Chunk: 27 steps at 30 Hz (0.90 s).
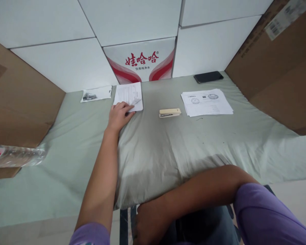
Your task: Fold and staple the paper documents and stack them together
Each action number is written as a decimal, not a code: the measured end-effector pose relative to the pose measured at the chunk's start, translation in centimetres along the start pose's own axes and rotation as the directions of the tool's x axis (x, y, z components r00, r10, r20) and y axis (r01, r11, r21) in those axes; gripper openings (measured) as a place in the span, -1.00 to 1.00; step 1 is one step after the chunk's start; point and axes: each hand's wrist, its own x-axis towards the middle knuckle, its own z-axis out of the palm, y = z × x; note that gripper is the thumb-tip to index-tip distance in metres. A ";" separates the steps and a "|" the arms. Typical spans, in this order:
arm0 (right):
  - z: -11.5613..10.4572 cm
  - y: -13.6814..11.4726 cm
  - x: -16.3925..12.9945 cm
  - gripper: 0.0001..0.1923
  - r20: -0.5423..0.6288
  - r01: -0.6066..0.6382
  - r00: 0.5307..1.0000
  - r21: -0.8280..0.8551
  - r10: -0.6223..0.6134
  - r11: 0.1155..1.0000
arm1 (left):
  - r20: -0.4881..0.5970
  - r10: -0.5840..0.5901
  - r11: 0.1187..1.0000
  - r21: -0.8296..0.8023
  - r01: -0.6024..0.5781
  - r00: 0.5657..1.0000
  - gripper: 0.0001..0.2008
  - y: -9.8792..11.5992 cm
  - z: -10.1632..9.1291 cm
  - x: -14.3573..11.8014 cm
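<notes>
My left hand (118, 116) is at the near-left edge of a stack of printed papers (127, 92). Its fingers are curled over the front edge, with the thumb by the near corner, and a corner of the top sheet is turned up beside them. My right hand (151, 221) hangs low at the front edge of the cloth-covered surface, over my lap, its fingers hidden from view. A cream stapler (169, 113) lies to the right of the stack. Further right is a second pile of papers (206, 102) with round stamps on it.
A clear bag with small dark metal pieces (96, 94) lies left of the stack. At the back right is a black phone (208, 77). Cardboard boxes (17, 98) (277, 68) flank both sides; white boxes (140, 63) line the back. A plastic bottle (20, 156) lies at left.
</notes>
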 end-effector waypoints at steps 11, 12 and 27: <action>-0.4 0.0 0.0 -0.65 0.023 0.001 1.000 -0.015 -0.001 1.000 | -0.025 -0.004 0.995 0.099 0.006 1.000 -0.65 0.3 0.3 0.5; -0.4 0.0 -0.1 -0.63 0.014 0.012 1.000 -0.023 -0.012 1.000 | -0.031 -0.008 0.995 0.095 0.011 0.999 -0.66 0.4 0.2 0.5; 0.2 0.0 -0.2 -0.67 -0.069 0.027 0.997 -0.018 -0.028 0.999 | -0.365 -0.178 0.979 -0.162 0.126 0.914 -0.71 0.6 -1.6 0.6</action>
